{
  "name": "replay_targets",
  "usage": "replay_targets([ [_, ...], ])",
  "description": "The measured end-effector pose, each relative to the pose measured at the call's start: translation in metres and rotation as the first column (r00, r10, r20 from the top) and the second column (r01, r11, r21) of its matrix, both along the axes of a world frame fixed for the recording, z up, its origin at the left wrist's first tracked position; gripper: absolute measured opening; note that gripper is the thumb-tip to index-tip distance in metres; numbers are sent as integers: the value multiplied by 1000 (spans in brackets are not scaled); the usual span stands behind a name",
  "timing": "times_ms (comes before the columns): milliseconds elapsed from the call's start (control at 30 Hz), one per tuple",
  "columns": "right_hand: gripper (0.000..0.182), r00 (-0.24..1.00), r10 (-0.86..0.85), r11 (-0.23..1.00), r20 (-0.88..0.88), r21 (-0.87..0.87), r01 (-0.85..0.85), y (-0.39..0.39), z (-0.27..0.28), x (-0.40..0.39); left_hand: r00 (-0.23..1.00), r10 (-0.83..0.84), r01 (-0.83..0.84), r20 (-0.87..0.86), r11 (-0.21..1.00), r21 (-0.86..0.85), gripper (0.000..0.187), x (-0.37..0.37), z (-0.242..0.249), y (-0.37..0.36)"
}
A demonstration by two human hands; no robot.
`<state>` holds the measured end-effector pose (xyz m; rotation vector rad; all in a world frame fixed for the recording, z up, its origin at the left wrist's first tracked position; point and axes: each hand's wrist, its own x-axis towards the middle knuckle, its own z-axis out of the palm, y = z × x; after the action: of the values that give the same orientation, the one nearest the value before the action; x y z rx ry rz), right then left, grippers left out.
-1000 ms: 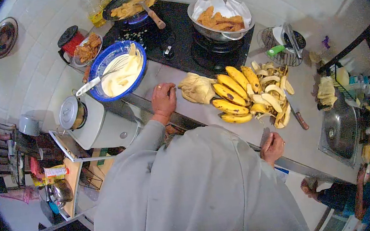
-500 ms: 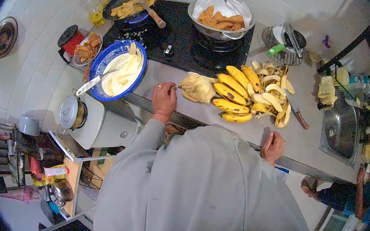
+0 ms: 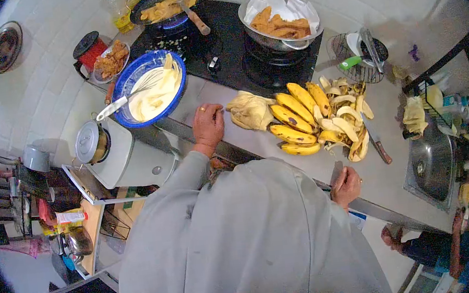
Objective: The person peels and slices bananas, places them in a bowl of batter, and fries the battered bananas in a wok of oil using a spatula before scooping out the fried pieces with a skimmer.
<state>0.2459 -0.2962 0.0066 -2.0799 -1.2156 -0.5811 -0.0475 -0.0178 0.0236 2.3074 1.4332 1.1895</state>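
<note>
My left hand (image 3: 208, 127) rests on the counter's front edge, fingers curled in and nothing visible in them. Just right of it lies a crumpled beige cloth (image 3: 251, 110). A bunch of ripe yellow bananas (image 3: 295, 117) sits between my hands, beside a heap of banana peels (image 3: 348, 115). My right hand (image 3: 346, 186) is curled closed at the same edge, below the peels, with no object showing. A knife (image 3: 382, 151) with a brown handle lies near it. Left of my left hand stands a blue basin (image 3: 180, 89) of pale batter with a whisk (image 3: 111, 109) in it.
On the stove, a wok (image 3: 141, 13) holds frying pieces and a turner (image 3: 197, 22); a colander (image 3: 286, 45) holds fried pieces on paper. A steel sink (image 3: 431, 167) is at the right, a lidded pot (image 3: 90, 142) at the left. Another person's arm (image 3: 425, 246) shows lower right.
</note>
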Motion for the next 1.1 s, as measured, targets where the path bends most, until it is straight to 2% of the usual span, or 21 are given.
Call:
replay_targets([
  [267, 12, 1000, -7, 999, -18, -37, 7, -2, -2, 1, 1000, -9, 9, 8, 1000, 19, 10, 0, -2, 1],
  [467, 12, 1000, 11, 1000, -16, 19, -11, -1, -3, 1, 1000, 20, -20, -2, 1000, -14, 9, 1, -1, -1],
  [567, 12, 1000, -19, 1000, -6, -25, 19, -1, -2, 1, 1000, 11, -11, 17, 1000, -7, 9, 1, -1, -1],
  [967, 11, 1000, 4, 999, 22, 37, -5, 1, -1, 0, 1000, 17, -17, 14, 999, 37, 9, 0, -5, 0],
  [1033, 12, 1000, -15, 999, -9, -32, 15, -1, -1, 1, 1000, -12, 11, 16, 1000, 30, 9, -1, -7, 3],
  [1100, 13, 1000, -10, 1000, -9, -24, 10, 0, 0, 0, 1000, -7, 6, 18, 999, 43, 9, -1, -8, 3],
])
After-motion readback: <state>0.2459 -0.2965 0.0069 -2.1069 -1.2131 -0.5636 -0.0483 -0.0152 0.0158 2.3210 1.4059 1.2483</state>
